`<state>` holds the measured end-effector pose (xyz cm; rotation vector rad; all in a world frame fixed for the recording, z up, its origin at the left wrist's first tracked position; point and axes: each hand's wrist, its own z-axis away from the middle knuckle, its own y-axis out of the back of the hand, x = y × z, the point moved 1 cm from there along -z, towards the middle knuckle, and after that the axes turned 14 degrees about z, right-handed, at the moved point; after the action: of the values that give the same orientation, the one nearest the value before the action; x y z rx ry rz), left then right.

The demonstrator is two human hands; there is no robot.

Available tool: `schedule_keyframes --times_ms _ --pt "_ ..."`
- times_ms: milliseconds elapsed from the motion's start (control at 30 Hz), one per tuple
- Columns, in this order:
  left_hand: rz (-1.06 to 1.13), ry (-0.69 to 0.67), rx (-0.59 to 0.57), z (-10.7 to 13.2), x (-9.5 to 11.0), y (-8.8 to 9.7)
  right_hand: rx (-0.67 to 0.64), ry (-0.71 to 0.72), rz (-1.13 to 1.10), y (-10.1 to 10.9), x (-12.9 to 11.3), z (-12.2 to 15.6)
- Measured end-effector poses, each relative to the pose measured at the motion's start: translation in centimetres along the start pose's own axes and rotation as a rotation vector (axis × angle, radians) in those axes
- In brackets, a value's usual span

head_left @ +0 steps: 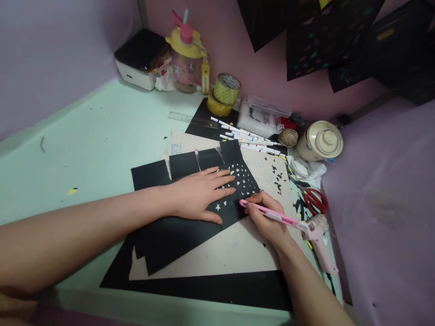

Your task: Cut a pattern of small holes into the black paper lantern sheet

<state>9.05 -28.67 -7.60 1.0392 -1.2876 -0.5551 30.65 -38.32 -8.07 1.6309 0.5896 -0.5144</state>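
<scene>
My left hand [202, 192] lies flat with its fingers spread, pressing on a sheet of black card [176, 231]. Many small cut-out shapes, a star among them, show pale in the card to the right of my fingers. My right hand [268, 215] grips a pink craft knife [275, 214], whose tip end meets the card near the star; the blade itself is too small to make out. Beneath the card is a pale board [217, 258], which rests on a larger black sheet [204, 290].
Black scraps [278, 181] are scattered on the board's right side. Red-handled scissors [315, 200] and a pink glue gun [321, 242] lie beyond my right hand. At the back stand markers [251, 138], tape rolls [224, 95], a plastic box [261, 117], a lidded jar [321, 140] and a drink bottle [186, 65].
</scene>
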Motion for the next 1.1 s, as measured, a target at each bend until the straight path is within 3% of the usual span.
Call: schedule_keyframes --times_ms 733,833,1000,1100 --pt "0.034 -0.039 0.015 -0.04 -0.35 -0.21 -0.032 0.099 0.040 -0.25 -0.03 0.07" --pt "0.038 -0.047 0.024 0.02 -0.40 -0.21 -0.044 0.176 0.048 -0.13 0.02 -0.02" --pt "0.038 -0.044 0.023 0.02 -0.34 -0.06 -0.113 0.421 0.154 0.10 0.22 -0.45" --pt "0.047 -0.042 0.023 -0.02 -0.30 0.02 -0.070 0.512 0.165 0.06 0.22 -0.75"
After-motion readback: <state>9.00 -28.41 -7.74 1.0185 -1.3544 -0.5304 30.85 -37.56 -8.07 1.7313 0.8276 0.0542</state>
